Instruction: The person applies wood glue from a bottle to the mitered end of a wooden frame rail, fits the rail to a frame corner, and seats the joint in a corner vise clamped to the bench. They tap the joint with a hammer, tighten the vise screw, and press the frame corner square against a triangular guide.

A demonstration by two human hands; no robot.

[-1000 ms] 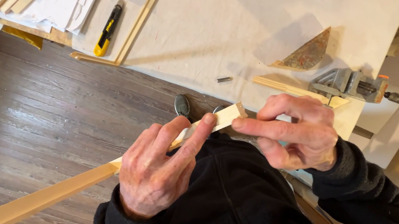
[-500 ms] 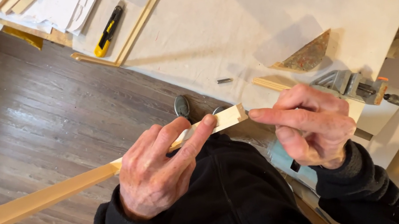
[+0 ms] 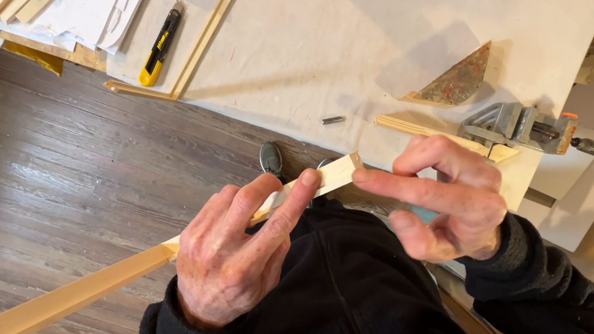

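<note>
The left hand (image 3: pixel 236 260) is clamped around a long pale wood strip (image 3: pixel 57 304), fingers extended along it toward its cut end. The strip runs from that end, past the hand, out over the dark plank floor (image 3: pixel 35 169). The right hand (image 3: pixel 449 198) holds nothing; its fingers are loosely curled, with the index fingertip touching the strip's cut end. Just beyond the right hand, a metal clamp (image 3: pixel 517 126) and a triangular block (image 3: pixel 458 79) lie on the white work surface (image 3: pixel 339 33).
</note>
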